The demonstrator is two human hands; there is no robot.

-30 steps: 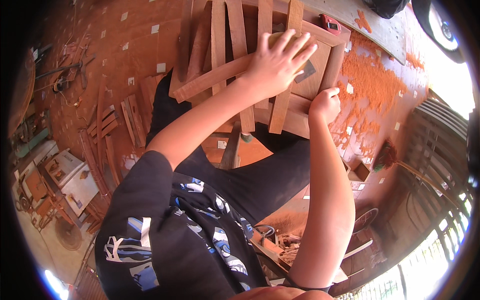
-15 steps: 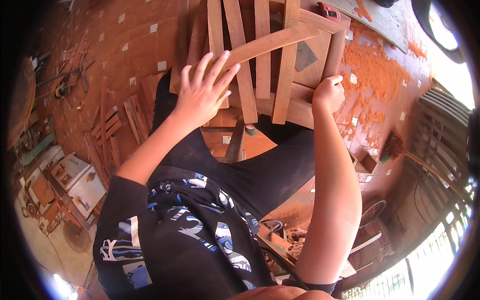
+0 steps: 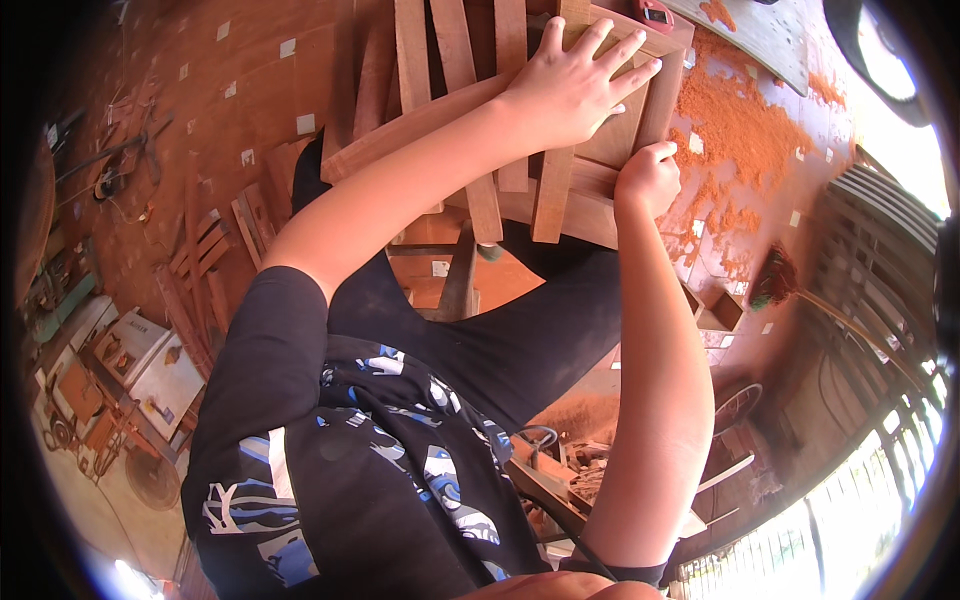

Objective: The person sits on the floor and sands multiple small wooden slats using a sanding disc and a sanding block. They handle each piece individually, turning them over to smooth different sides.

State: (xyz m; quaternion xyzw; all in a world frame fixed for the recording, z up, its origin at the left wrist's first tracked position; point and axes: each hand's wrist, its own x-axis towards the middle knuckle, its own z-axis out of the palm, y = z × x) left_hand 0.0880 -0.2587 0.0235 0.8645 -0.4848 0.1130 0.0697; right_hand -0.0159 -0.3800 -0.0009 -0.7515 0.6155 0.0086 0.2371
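My left hand (image 3: 572, 92) lies with fingers spread over the far right part of a curved wooden strip (image 3: 410, 122). The palm and forearm cover much of that strip, and anything under the palm is hidden. Below it, several straight wooden slats (image 3: 468, 120) lie lengthwise across a framed wooden panel (image 3: 662, 95) in front of my knees. My right hand (image 3: 648, 180) is closed round the panel's right edge, near its close corner.
A red handheld device (image 3: 655, 14) rests at the panel's far right corner. Orange sawdust (image 3: 735, 125) covers the floor to the right, near a broom (image 3: 775, 275). Wood offcuts (image 3: 205, 250) lie at left, beside a white cabinet (image 3: 150, 365).
My left hand has slid away and to the right along the curved strip, from its near left part to its far right part. My right hand keeps its hold on the panel.
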